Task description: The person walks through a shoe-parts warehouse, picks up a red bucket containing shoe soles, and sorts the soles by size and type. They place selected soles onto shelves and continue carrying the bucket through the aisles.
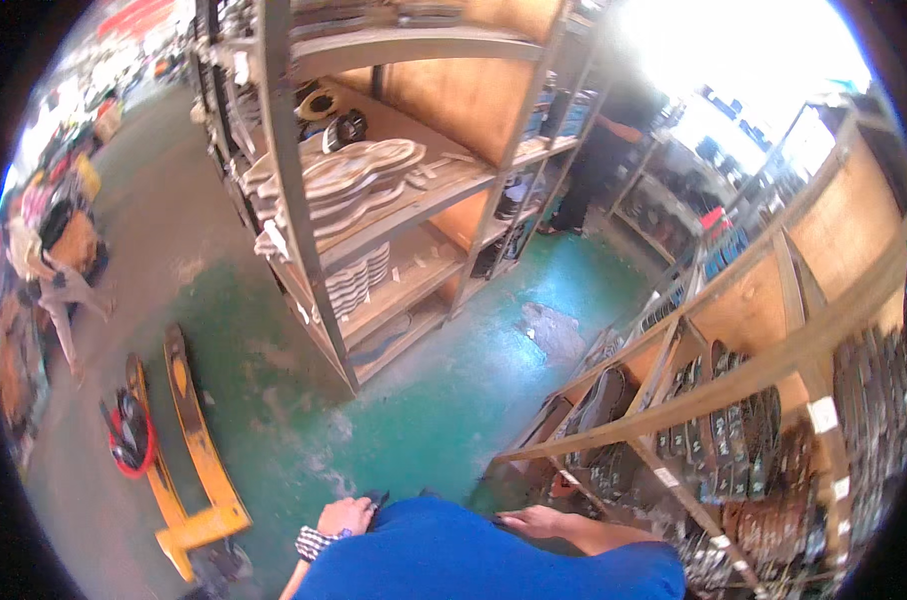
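My left hand [346,515], with a checked black-and-white band at the wrist, is at the left side of my blue shirt [474,550]. Its fingers are curled against a small dark thing [378,499], mostly hidden by the shirt. On the other side, my right hand [536,520] is closed with its fingertips toward my body. A dark edge shows at those fingertips, too little of it to name. Whether both hands grip one and the same thing cannot be seen.
Ahead stands a shelf rack [304,200] with stacked wavy-edged boards [359,170]. To the right, wooden racks [734,400] hold rows of dark flat pieces. A yellow pallet jack [199,450] with a red-rimmed basket [134,440] lies left. A person [599,150] stands beyond the rack.
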`<state>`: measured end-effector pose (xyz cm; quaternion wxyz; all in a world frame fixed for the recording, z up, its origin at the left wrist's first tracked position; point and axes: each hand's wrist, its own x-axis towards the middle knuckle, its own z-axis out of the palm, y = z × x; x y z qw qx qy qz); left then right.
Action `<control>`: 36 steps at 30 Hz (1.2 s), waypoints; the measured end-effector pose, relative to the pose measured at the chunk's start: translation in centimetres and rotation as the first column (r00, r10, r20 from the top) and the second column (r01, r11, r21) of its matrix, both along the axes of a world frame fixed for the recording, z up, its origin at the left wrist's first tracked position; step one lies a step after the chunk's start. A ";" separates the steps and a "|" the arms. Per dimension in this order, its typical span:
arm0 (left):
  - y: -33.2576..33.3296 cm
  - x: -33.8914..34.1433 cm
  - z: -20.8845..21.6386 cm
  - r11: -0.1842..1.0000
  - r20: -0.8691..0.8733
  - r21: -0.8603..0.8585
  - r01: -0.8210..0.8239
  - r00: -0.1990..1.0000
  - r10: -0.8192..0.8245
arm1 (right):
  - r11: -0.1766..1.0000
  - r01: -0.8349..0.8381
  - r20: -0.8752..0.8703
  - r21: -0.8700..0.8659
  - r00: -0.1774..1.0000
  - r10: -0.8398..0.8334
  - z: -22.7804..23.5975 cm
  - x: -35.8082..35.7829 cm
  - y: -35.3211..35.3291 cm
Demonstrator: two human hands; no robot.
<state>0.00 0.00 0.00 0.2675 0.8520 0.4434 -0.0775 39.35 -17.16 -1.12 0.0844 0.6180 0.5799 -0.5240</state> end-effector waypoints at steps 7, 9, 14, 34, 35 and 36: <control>2.4 2.1 0.4 0.984 0.010 -0.019 0.179 0.984 -0.178 | 0.975 0.217 -0.061 -0.055 0.974 -0.220 2.6 -2.8 -3.6; 2.6 3.5 0.3 0.974 0.003 -0.005 0.228 0.974 -0.227 | 0.932 0.362 -0.098 0.034 0.929 -0.357 0.7 -4.7 -4.4; 3.7 4.7 0.2 0.930 -0.018 -0.013 0.367 0.930 -0.367 | 0.864 0.432 -0.325 0.260 0.881 -0.343 -3.7 -6.1 -4.0; 0.1 1.4 -1.1 0.997 -0.012 0.070 -0.021 1.000 0.022 | 0.984 0.103 0.046 0.148 0.993 -0.111 -3.5 -4.7 5.4; -0.2 1.0 -1.1 0.996 -0.058 0.064 -0.068 0.996 0.071 | 0.987 0.087 0.041 0.133 0.995 -0.093 -3.5 -4.5 5.7; -0.5 0.5 -1.1 0.992 -0.026 0.068 -0.102 0.994 0.104 | 0.990 0.069 0.033 0.121 0.997 -0.073 -3.6 -4.5 6.1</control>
